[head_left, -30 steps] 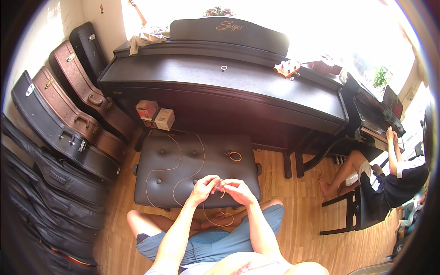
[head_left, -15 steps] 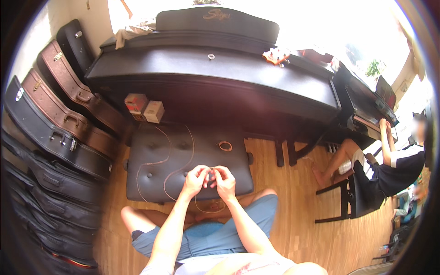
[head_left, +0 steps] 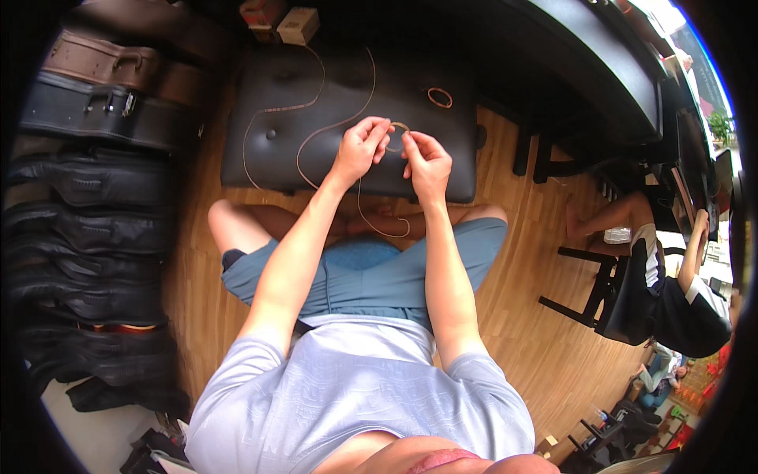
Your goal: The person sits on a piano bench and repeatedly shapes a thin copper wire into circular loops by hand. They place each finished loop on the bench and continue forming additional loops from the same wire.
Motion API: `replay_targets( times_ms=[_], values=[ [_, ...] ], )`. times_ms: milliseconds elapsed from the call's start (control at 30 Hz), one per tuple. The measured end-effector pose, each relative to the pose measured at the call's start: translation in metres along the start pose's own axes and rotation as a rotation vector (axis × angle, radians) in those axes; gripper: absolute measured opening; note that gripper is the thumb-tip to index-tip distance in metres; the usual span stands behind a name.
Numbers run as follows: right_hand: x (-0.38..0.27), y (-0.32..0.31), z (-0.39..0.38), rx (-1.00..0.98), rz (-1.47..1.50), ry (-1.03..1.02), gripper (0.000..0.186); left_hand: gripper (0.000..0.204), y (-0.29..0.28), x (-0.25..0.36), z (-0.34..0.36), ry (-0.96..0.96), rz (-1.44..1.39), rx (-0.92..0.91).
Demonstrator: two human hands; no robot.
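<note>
Between my two hands is a small coiled loop of thin, golden guitar string (head_left: 401, 125). My left hand (head_left: 362, 150) pinches it on one side, thumb against fingers. On the other side my right hand (head_left: 427, 162) grips the loop with its fingertips. A loose length of string (head_left: 364, 207) hangs below my hands and curls over my lap. Under and beyond my hands is a black padded bench (head_left: 272, 162). Two long strings lie across it in wavy lines, one at the left (head_left: 251, 130) and one nearer the middle (head_left: 309, 136). A separate copper-coloured coil of string (head_left: 440, 97) rests toward the bench's right.
Small boxes (head_left: 298, 26) stand at the bench's far left. Instrument cases (head_left: 83, 107) and black soft bags (head_left: 87, 182) line the left side. A black piano (head_left: 584, 63) rises beyond the bench. At right, another person (head_left: 663, 292) sits on a black chair (head_left: 580, 284).
The view has tipped downward and turned, so the bench appears higher. My hands have moved slightly apart, and the loop of string now shows between them.
</note>
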State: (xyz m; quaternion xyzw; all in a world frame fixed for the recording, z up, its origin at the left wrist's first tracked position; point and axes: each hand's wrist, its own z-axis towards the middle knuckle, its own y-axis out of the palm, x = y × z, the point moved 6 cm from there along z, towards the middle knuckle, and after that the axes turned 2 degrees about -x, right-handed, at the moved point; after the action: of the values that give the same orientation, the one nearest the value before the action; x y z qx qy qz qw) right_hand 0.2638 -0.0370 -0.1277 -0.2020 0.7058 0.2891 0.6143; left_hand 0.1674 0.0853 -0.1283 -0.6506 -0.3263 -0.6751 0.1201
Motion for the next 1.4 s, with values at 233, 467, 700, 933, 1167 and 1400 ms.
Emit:
replay_targets(
  times_ms=[233, 467, 700, 933, 1167, 1400],
  values=[
    [0.004, -0.004, 0.002, 0.068, 0.199, -0.121, 0.018, 0.031, 0.006, 0.005, 0.001, -0.009, 0.09, -0.158],
    [0.011, -0.005, 0.005, -0.008, 0.177, -0.115, 0.017, 0.031, 0.012, 0.008, 0.002, -0.081, 0.133, -0.282],
    [0.002, -0.004, -0.001, 0.011, 0.294, -0.045, 0.026, 0.028, 0.002, 0.001, 0.008, -0.108, -0.002, -0.171],
    [0.008, -0.027, -0.067, -0.001, -0.158, 0.059, 0.031, 0.024, -0.013, -0.001, 0.015, -0.124, -0.311, -0.159],
    [0.042, -0.032, -0.126, -0.057, -0.347, 0.219, 0.035, 0.023, -0.018, -0.003, 0.014, -0.137, -0.351, -0.183],
    [0.04, -0.055, -0.121, -0.077, -0.133, 0.374, 0.027, 0.023, -0.018, -0.001, 0.011, -0.174, -0.375, -0.189]
  ],
)
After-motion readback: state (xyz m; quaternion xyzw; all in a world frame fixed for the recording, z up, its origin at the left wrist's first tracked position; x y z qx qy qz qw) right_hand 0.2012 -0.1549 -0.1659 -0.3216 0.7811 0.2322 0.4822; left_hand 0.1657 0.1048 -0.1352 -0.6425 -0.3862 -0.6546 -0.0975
